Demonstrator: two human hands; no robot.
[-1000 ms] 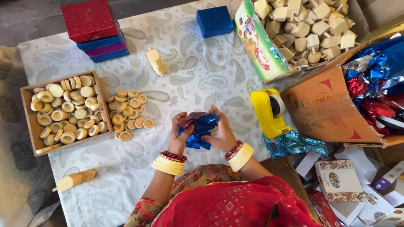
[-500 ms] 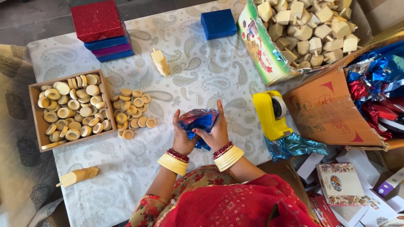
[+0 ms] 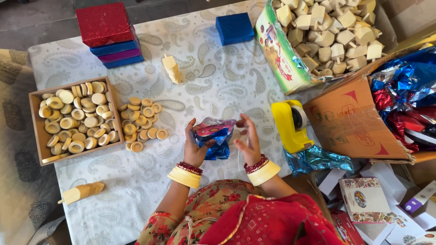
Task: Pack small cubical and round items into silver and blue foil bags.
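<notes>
Wrapping in hand: left hand [image 3: 196, 147] grips the blue foil parcel [image 3: 213, 140] between both hands, above the counter [image 3: 218, 86]. Right hand [image 3: 247, 141] open, fingertips at the parcel's edge. Advice: keep foil taut; tape dispenser [image 3: 290, 126] just right.

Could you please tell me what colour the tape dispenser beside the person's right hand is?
The tape dispenser is yellow, seen in the head view.
</notes>
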